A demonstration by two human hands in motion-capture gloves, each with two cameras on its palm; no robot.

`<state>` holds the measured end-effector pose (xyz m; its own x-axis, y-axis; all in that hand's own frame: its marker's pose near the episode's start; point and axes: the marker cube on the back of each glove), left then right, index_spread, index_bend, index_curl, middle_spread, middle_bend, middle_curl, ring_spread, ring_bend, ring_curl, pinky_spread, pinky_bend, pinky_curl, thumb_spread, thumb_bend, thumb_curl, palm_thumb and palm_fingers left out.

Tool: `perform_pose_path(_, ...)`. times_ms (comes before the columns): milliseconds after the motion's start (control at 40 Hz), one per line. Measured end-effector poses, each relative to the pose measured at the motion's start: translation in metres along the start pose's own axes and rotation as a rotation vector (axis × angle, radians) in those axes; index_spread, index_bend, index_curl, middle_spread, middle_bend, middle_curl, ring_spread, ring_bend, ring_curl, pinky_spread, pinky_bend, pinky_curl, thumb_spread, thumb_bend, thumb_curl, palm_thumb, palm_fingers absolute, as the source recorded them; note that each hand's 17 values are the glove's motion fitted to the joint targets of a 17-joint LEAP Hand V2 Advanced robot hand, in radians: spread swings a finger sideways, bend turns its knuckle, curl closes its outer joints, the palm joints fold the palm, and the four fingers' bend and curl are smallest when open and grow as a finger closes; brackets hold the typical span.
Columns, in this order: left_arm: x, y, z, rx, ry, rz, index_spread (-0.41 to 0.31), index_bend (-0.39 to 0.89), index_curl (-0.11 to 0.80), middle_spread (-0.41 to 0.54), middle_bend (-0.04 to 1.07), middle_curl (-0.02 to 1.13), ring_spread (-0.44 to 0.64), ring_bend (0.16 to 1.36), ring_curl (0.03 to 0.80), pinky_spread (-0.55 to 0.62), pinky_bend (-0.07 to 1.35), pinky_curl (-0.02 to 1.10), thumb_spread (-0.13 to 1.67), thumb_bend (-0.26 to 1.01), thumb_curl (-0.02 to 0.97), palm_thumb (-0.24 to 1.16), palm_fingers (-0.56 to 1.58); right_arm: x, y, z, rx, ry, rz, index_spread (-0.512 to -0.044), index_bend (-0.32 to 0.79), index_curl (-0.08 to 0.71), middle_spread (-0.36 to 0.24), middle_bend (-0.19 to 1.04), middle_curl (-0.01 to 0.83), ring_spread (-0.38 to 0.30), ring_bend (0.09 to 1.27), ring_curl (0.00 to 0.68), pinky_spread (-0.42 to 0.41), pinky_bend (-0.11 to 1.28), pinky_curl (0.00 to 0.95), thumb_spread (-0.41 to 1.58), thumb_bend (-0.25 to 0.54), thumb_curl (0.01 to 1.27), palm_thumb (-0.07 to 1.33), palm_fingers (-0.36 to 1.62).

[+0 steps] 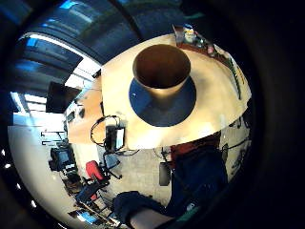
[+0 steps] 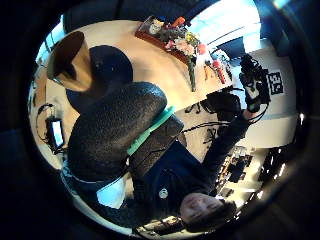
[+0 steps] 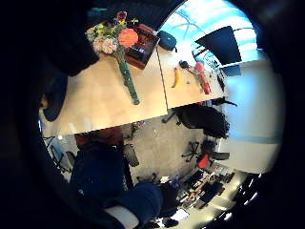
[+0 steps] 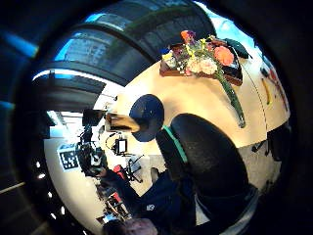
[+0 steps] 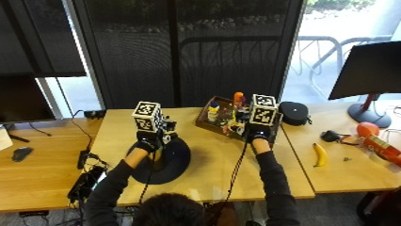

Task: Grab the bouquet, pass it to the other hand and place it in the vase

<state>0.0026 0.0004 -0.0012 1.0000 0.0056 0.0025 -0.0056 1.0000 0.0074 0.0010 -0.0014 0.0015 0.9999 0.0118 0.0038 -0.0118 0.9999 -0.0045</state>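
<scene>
The bouquet [image 5: 236, 128] of pink, orange and yellow flowers lies on the light wooden table [image 5: 206, 174]. Its heads lean at a wooden tray and its green wrapped stem [image 3: 127, 81] points toward the table's front edge. My right hand [image 5: 258, 135] hovers over the bouquet [image 4: 205, 58], fingers relaxed, holding nothing. A tan, wide-mouthed vase [image 1: 159, 71] stands upright and empty on a dark blue round mat [image 5: 177, 162]. My left hand [image 5: 149, 140] hovers right above the vase [image 2: 70, 62], holding nothing.
The wooden tray [image 5: 212, 120] with bottles stands at the back, behind the bouquet. A black pouch [image 5: 293, 113], a banana [image 5: 320, 154] and a red object [image 5: 376, 141] lie to the right. Cables and a power strip [image 5: 88, 181] lie left of the mat.
</scene>
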Motion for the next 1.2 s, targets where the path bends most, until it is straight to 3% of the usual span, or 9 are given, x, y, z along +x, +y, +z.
perform_pose_path(75, 0.008, 0.002, -0.002, 0.014, -0.005, 0.016, -0.009, 0.15, 0.062, 0.109, 0.2, 0.08, 0.16, 0.42, 0.105, 0.17, 0.35, 0.11, 0.54, 0.02, 0.036, 0.05, 0.35, 0.003, -0.003, 0.003, -0.003, -0.017, 0.031, -0.216, 0.08, 0.03, -0.008, 0.19, 0.066, 0.012, 0.44, 0.115, 0.09, 0.44, 0.132, 0.58, 0.203, 0.07, 0.33, 0.3)
perform_pose_path(175, 0.023, 0.005, -0.002, 0.025, -0.016, 0.055, -0.011, 0.15, 0.098, 0.139, 0.19, 0.13, 0.21, 0.45, 0.15, 0.22, 0.36, 0.16, 0.73, 0.01, 0.063, 0.05, 0.32, 0.008, -0.01, 0.006, 0.001, -0.055, 0.087, -0.273, 0.08, 0.055, -0.011, 0.2, 0.109, 0.013, 0.48, 0.166, 0.111, 0.48, 0.187, 0.79, 0.195, 0.1, 0.34, 0.28)
perform_pose_path(375, 0.046, 0.011, 0.005, -0.013, 0.038, 0.141, -0.008, 0.12, 0.143, 0.176, 0.19, 0.19, 0.26, 0.49, 0.19, 0.26, 0.38, 0.21, 0.94, -0.01, 0.113, 0.05, 0.27, 0.018, -0.024, 0.007, 0.016, -0.1, 0.209, -0.31, 0.07, 0.07, 0.002, 0.21, 0.172, 0.046, 0.58, 0.222, 0.134, 0.53, 0.245, 1.02, 0.162, 0.14, 0.36, 0.3)
perform_pose_path(549, 0.058, 0.018, 0.007, 0.024, 0.017, 0.179, 0.003, 0.1, 0.152, 0.192, 0.21, 0.23, 0.28, 0.52, 0.216, 0.28, 0.41, 0.25, 1.01, -0.02, 0.147, 0.04, 0.22, 0.023, -0.038, 0.012, 0.074, -0.17, 0.366, -0.294, 0.06, 0.072, 0.014, 0.21, 0.215, 0.08, 0.62, 0.254, 0.178, 0.62, 0.291, 1.12, 0.133, 0.17, 0.38, 0.32)
perform_pose_path(699, 0.064, 0.032, 0.012, -0.041, 0.083, 0.213, 0.008, 0.11, 0.163, 0.198, 0.23, 0.26, 0.29, 0.54, 0.231, 0.29, 0.42, 0.27, 1.05, -0.02, 0.171, 0.03, 0.21, 0.026, -0.048, 0.027, 0.14, -0.177, 0.498, -0.264, 0.05, 0.07, 0.037, 0.2, 0.242, 0.079, 0.68, 0.28, 0.194, 0.67, 0.32, 1.14, 0.117, 0.21, 0.43, 0.33)
perform_pose_path(849, 0.064, 0.036, 0.013, -0.021, 0.062, 0.212, 0.01, 0.12, 0.175, 0.195, 0.23, 0.29, 0.3, 0.56, 0.244, 0.29, 0.43, 0.29, 1.07, -0.02, 0.191, 0.03, 0.2, 0.031, -0.054, 0.048, 0.19, -0.213, 0.607, -0.221, 0.05, 0.067, 0.056, 0.23, 0.274, 0.063, 0.71, 0.3, 0.209, 0.7, 0.335, 1.16, 0.098, 0.24, 0.47, 0.33)
perform_pose_path(1199, 0.056, 0.034, 0.025, -0.051, 0.066, 0.202, 0.011, 0.12, 0.202, 0.195, 0.24, 0.33, 0.3, 0.57, 0.261, 0.29, 0.43, 0.32, 1.1, -0.02, 0.219, 0.03, 0.19, 0.056, -0.075, 0.115, 0.128, -0.222, 0.736, -0.169, 0.09, 0.091, 0.063, 0.27, 0.328, 0.043, 0.7, 0.315, 0.232, 0.68, 0.339, 1.16, 0.055, 0.3, 0.56, 0.34)
